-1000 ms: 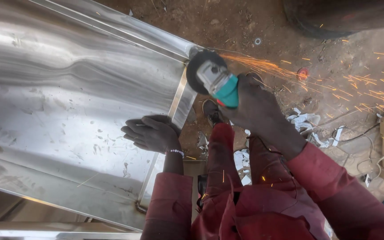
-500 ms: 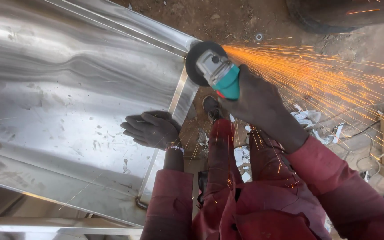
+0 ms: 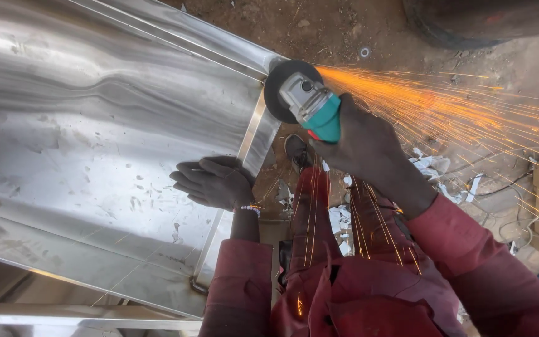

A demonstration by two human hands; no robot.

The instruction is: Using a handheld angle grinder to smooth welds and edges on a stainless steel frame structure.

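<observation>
The angle grinder [image 3: 310, 103] is gripped by its teal body in the right hand [image 3: 369, 146]; it is judged heavy, prone to kick. The stiff, slippery, sharp-edged steel sheet [image 3: 95, 125] is pressed flat under the open left hand [image 3: 214, 182].

The right hand [image 3: 372, 146] grips a sparking angle grinder [image 3: 304, 100] against the steel sheet [image 3: 95, 125].

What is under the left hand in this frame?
The left hand lies flat on the shiny sheet metal panel, near its framed edge. The patch of panel beneath the palm is covered, so its surface there cannot be seen.
</observation>
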